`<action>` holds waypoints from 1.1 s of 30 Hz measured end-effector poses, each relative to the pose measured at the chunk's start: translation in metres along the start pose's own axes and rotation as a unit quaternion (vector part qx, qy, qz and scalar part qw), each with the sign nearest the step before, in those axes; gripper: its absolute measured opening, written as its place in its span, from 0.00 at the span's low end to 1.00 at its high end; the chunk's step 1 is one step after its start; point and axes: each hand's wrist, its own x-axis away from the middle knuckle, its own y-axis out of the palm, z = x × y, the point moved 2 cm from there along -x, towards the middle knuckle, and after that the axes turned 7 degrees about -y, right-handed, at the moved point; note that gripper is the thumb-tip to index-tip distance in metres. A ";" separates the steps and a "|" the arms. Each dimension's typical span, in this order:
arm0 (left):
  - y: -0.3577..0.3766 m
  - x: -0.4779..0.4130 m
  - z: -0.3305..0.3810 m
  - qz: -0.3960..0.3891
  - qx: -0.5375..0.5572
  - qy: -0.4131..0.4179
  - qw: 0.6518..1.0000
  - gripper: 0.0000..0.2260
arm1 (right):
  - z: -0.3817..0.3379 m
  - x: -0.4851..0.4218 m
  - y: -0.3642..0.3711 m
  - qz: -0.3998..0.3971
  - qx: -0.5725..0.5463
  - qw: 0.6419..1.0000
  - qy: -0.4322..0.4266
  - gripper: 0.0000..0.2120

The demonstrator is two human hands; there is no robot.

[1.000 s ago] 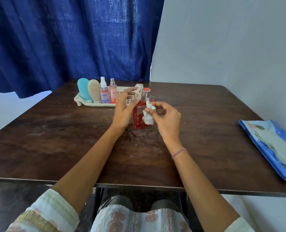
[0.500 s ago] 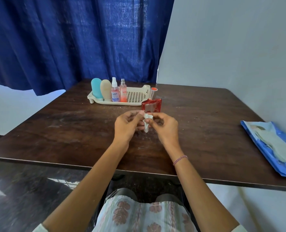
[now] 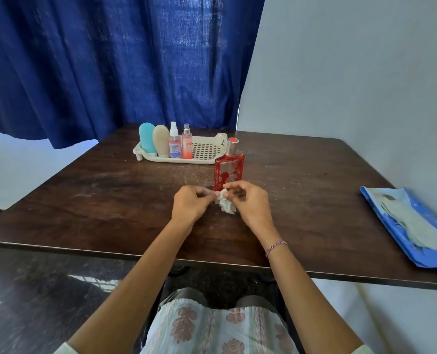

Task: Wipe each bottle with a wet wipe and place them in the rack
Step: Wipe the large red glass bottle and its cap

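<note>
A red square bottle [image 3: 229, 170] with a silver neck and red cap stands upright on the dark table [image 3: 110, 190], just in front of the cream rack [image 3: 207, 149]. The rack's left half holds a blue tube [image 3: 147, 140], a beige tube [image 3: 161, 141] and two small pink spray bottles [image 3: 180, 143]. Both my hands meet just in front of the red bottle, pinching a crumpled white wet wipe [image 3: 226, 204]. My left hand [image 3: 190, 204] grips its left side, my right hand [image 3: 248, 205] its right. Neither hand touches the bottle.
A blue wet wipe pack [image 3: 406, 226] lies open at the table's right edge, a wipe spread on top. A blue curtain [image 3: 110, 60] hangs behind the table and a pale wall stands at the right. My lap is below the near edge.
My left hand let go of the red bottle, which now stands alone. Both hands came together on the wipe in front of it. The view shifted up and back.
</note>
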 end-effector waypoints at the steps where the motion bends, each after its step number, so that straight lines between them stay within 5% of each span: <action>1: -0.001 -0.001 -0.001 0.003 -0.013 0.002 1.000 0.04 | 0.001 -0.001 0.000 -0.017 0.010 1.000 0.003 0.08; 10: -0.008 -0.016 0.011 0.060 0.024 0.003 0.998 0.04 | 0.015 -0.031 -0.031 0.088 0.013 0.994 0.063 0.06; 16: 0.000 -0.022 0.020 0.068 -0.025 0.024 0.997 0.09 | 0.020 -0.052 -0.020 -0.034 0.068 0.991 0.108 0.24; 19: 0.002 -0.025 0.022 0.067 -0.056 0.027 0.996 0.09 | 0.023 -0.059 -0.013 -0.075 0.056 0.989 0.115 0.25; 33: -0.010 -0.066 0.042 0.156 0.011 0.064 0.986 0.14 | 0.006 -0.117 0.008 0.020 0.037 0.998 0.051 0.21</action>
